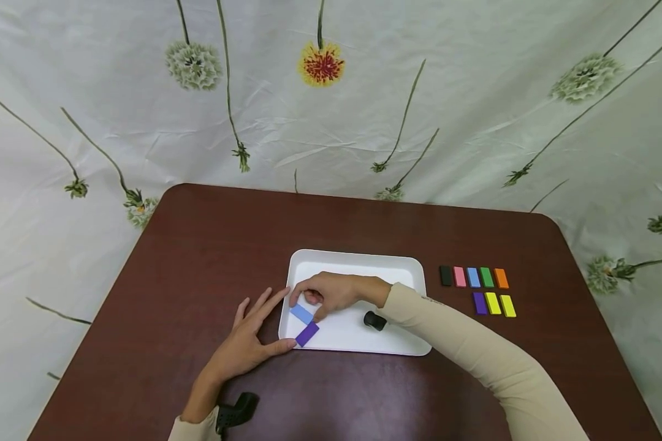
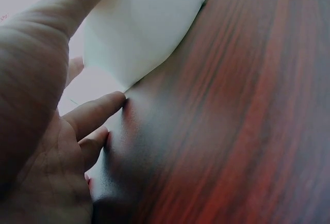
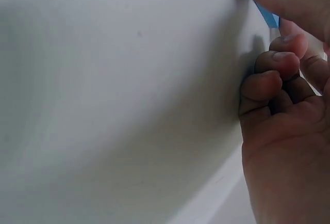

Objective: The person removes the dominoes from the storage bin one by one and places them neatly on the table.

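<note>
In the head view, a light blue block (image 1: 301,314) lies slantwise at the left end of a white tray (image 1: 364,264). My right hand (image 1: 331,290) pinches this block between thumb and index finger, the other fingers curled in. A purple block (image 1: 307,334) sits just in front, one end meeting the blue one at an angle. My left hand (image 1: 245,343) is spread around the tray's near left corner, thumb by the front edge and index fingertip at the left side. The right wrist view shows only a sliver of the blue block (image 3: 267,13) behind the thumb.
Right of the tray, small blocks lie in two rows: a back row with a black block (image 1: 445,275) and an orange block (image 1: 501,278) at its ends, and a front row with a purple one and two yellow blocks (image 1: 493,303). Beneath everything is a brown table (image 1: 226,233).
</note>
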`<state>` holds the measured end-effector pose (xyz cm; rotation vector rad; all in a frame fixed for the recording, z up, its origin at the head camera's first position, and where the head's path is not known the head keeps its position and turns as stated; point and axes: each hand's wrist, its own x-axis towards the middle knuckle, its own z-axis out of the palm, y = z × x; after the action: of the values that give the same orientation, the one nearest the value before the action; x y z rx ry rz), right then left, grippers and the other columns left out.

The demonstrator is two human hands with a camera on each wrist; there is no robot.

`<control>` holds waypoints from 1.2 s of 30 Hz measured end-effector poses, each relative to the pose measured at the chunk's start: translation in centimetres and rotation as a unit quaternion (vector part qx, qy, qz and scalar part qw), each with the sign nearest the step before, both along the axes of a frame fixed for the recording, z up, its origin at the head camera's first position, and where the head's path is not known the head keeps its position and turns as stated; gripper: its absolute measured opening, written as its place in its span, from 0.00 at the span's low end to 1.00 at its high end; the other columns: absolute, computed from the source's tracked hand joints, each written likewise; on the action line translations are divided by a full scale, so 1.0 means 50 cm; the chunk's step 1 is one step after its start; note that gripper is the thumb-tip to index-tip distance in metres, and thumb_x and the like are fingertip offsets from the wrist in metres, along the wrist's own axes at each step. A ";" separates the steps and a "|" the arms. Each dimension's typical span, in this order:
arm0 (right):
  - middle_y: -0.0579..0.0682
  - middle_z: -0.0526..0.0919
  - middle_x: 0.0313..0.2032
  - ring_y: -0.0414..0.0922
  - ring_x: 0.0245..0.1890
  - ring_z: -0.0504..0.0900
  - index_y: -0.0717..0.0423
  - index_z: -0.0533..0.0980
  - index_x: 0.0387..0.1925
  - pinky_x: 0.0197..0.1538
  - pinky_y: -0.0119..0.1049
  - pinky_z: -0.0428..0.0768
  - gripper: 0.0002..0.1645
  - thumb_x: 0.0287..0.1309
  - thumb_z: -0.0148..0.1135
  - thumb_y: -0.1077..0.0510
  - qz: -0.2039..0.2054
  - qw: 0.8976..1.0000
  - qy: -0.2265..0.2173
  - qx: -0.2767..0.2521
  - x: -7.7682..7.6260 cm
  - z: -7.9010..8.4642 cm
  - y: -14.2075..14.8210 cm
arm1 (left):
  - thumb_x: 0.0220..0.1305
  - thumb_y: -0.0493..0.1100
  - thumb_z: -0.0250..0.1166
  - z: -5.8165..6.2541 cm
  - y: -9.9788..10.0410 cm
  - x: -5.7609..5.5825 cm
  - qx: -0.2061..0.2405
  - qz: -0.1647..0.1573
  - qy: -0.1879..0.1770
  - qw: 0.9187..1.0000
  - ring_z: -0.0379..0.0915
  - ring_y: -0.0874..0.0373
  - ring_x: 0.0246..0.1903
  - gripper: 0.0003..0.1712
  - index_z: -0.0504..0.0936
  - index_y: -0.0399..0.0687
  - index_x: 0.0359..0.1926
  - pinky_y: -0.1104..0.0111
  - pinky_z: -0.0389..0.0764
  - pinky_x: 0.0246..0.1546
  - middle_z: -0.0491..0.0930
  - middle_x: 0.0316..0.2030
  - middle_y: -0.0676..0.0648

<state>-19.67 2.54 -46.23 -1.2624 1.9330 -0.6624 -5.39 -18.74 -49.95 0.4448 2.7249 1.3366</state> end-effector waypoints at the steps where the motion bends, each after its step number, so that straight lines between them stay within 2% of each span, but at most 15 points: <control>1: 0.42 0.67 0.24 0.33 0.27 0.65 0.53 0.77 0.53 0.37 0.24 0.65 0.27 0.51 0.74 0.67 0.001 1.000 0.008 0.001 0.001 0.000 0.000 | 0.56 0.57 0.75 0.000 0.000 0.000 0.000 0.000 0.000 1.000 0.45 0.40 0.77 0.53 0.57 0.65 0.78 0.37 0.34 0.70 0.63 0.74 0.48; 5: 0.41 0.67 0.24 0.32 0.26 0.65 0.55 0.75 0.53 0.37 0.23 0.66 0.27 0.51 0.73 0.67 0.008 1.000 0.030 -0.001 0.005 0.002 0.002 | 0.55 0.58 0.75 -0.001 0.001 -0.001 -0.002 0.002 -0.001 1.000 0.45 0.41 0.77 0.54 0.57 0.65 0.78 0.38 0.34 0.70 0.62 0.74 0.49; 10: 0.41 0.67 0.25 0.31 0.27 0.65 0.57 0.74 0.54 0.38 0.24 0.67 0.27 0.53 0.72 0.67 0.001 1.000 0.027 -0.012 0.004 0.018 0.012 | 0.55 0.58 0.75 -0.001 -0.001 -0.001 -0.004 0.002 -0.003 1.000 0.46 0.40 0.77 0.53 0.57 0.64 0.78 0.38 0.34 0.70 0.62 0.75 0.48; 17: 0.40 0.65 0.25 0.33 0.26 0.64 0.57 0.74 0.54 0.37 0.26 0.68 0.25 0.55 0.71 0.65 -0.036 0.996 0.026 -0.076 -0.012 0.061 0.071 | 0.55 0.58 0.75 0.001 -0.001 -0.002 -0.003 0.004 -0.004 1.000 0.46 0.41 0.77 0.53 0.57 0.64 0.78 0.38 0.34 0.70 0.62 0.75 0.48; 20: 0.40 0.63 0.25 0.34 0.26 0.63 0.55 0.74 0.54 0.37 0.27 0.67 0.25 0.55 0.72 0.64 -0.072 0.992 0.032 -0.103 -0.019 0.074 0.120 | 0.55 0.58 0.75 0.002 -0.001 -0.003 -0.003 0.004 -0.006 1.000 0.45 0.41 0.77 0.53 0.57 0.64 0.78 0.38 0.34 0.70 0.61 0.75 0.49; 25: 0.42 0.63 0.26 0.36 0.26 0.63 0.53 0.73 0.56 0.35 0.29 0.66 0.26 0.57 0.72 0.63 -0.158 0.980 0.035 -0.120 -0.020 0.091 0.229 | 0.56 0.58 0.75 0.002 0.000 -0.001 0.001 0.003 -0.007 1.000 0.45 0.41 0.78 0.53 0.57 0.63 0.78 0.38 0.33 0.70 0.61 0.75 0.50; 30: 0.44 0.63 0.26 0.37 0.25 0.62 0.55 0.74 0.56 0.32 0.31 0.64 0.26 0.57 0.73 0.62 -0.235 0.965 0.055 -0.103 -0.004 0.101 0.341 | 0.56 0.58 0.74 0.004 0.000 0.000 0.004 0.000 -0.009 1.000 0.44 0.41 0.78 0.53 0.56 0.63 0.78 0.38 0.33 0.70 0.60 0.76 0.50; 36: 0.39 0.58 0.24 0.34 0.24 0.58 0.54 0.74 0.54 0.35 0.31 0.66 0.26 0.54 0.74 0.64 -0.280 0.952 0.091 -0.076 0.028 0.090 0.457 | 0.57 0.58 0.74 0.002 0.000 0.000 0.008 -0.002 -0.010 1.000 0.44 0.41 0.78 0.53 0.56 0.63 0.78 0.38 0.33 0.70 0.60 0.76 0.49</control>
<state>-18.30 25.37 -41.74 -0.8750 2.4637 -1.0221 -5.41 -18.73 -49.85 0.4351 2.6984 1.3547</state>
